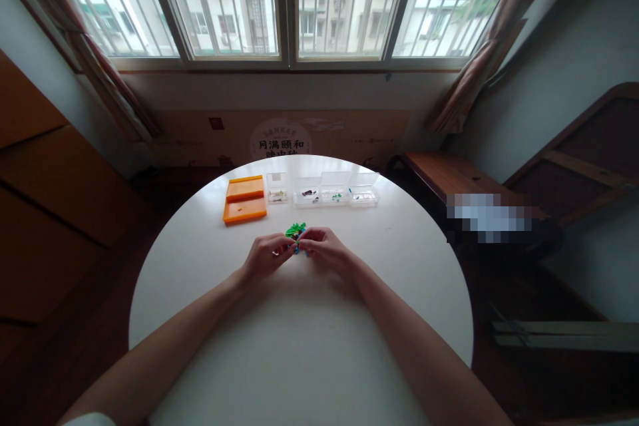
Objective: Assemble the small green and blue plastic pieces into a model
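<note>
A small model of toy building bricks [296, 231], with bright green leaf-like pieces on top and blue parts below, is at the middle of the white round table [299, 346]. My left hand [269, 253] pinches it from the left, thumb and fingers closed. From the other side, my right hand [324, 245] closes its fingertips at the front of the same model, where a small green piece shows between the two hands. The fingers cover much of the model's lower part, so I cannot tell whether it touches the tabletop.
Beyond the hands stands an orange two-part tray [245, 207] with its lid up. Right of it, open clear plastic boxes [335, 196] hold small loose pieces, some green, some dark. A wooden bench [449, 173] is off to the right, and a cardboard panel [369, 133] leans under the window.
</note>
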The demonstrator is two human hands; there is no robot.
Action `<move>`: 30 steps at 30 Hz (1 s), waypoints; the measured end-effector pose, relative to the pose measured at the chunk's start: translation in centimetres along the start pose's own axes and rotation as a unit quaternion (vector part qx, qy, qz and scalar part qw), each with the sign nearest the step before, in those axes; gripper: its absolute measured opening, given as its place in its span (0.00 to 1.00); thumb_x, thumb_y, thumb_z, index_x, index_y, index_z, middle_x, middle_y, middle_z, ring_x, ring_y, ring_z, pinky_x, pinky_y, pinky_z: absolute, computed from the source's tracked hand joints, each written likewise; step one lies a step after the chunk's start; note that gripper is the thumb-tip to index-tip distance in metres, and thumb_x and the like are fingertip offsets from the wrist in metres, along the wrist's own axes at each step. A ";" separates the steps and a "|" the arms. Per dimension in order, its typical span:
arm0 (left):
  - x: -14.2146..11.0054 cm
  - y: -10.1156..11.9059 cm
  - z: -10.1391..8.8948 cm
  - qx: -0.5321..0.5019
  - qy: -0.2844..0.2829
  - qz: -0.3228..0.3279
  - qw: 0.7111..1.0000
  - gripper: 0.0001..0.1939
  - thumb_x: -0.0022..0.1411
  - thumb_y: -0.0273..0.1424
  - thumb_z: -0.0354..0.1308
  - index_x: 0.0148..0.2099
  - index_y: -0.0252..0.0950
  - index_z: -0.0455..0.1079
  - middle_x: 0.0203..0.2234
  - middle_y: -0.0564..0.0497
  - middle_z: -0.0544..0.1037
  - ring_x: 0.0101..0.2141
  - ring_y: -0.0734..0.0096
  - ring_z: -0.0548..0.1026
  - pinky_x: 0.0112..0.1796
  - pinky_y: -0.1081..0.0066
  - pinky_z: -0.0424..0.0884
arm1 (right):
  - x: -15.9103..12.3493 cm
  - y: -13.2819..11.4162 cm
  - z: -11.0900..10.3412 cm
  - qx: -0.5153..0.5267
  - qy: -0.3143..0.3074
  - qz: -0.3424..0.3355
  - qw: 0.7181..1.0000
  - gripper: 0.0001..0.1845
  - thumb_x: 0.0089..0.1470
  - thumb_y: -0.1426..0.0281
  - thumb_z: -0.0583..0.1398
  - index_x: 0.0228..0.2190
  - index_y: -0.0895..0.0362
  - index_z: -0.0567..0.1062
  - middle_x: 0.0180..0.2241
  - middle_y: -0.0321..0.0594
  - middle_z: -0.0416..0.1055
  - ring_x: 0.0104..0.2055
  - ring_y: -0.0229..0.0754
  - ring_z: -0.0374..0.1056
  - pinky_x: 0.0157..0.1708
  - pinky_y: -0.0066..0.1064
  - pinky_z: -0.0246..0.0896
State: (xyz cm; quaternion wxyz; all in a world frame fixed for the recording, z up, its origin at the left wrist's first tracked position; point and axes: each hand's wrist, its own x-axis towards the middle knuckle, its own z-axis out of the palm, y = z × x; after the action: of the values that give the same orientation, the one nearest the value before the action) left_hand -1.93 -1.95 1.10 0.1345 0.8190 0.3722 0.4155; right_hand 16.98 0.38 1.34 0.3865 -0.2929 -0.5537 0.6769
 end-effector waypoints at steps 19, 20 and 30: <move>0.0 0.1 0.0 0.001 0.000 -0.004 1.000 0.07 0.58 0.31 0.55 0.33 0.33 0.73 0.21 0.52 0.72 0.21 0.80 0.66 0.25 0.79 0.63 | -0.1 -0.2 0.1 0.008 0.004 0.006 1.000 0.16 0.38 0.62 0.67 0.28 0.61 0.75 0.23 0.36 0.70 0.22 0.31 0.59 0.23 0.26 0.52; 0.0 0.1 0.0 0.000 0.000 -0.004 1.000 0.07 0.58 0.31 0.55 0.33 0.33 0.73 0.21 0.52 0.72 0.21 0.80 0.66 0.25 0.79 0.63 | -0.1 -0.2 0.1 0.007 0.004 0.006 1.000 0.16 0.38 0.62 0.67 0.28 0.61 0.75 0.23 0.36 0.70 0.22 0.31 0.59 0.23 0.26 0.52; 0.0 0.2 0.0 -0.003 0.005 -0.005 1.000 0.08 0.59 0.32 0.55 0.33 0.34 0.73 0.22 0.51 0.73 0.21 0.80 0.67 0.25 0.79 0.64 | -0.1 -0.2 0.1 0.006 0.003 0.007 1.000 0.15 0.39 0.62 0.66 0.28 0.61 0.75 0.23 0.36 0.69 0.22 0.31 0.59 0.23 0.25 0.52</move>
State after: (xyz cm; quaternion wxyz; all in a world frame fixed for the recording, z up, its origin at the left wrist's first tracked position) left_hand -1.79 -2.08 1.23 0.1370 0.8147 0.3753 0.4204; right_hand 16.98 0.23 1.55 0.3850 -0.2963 -0.5463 0.6823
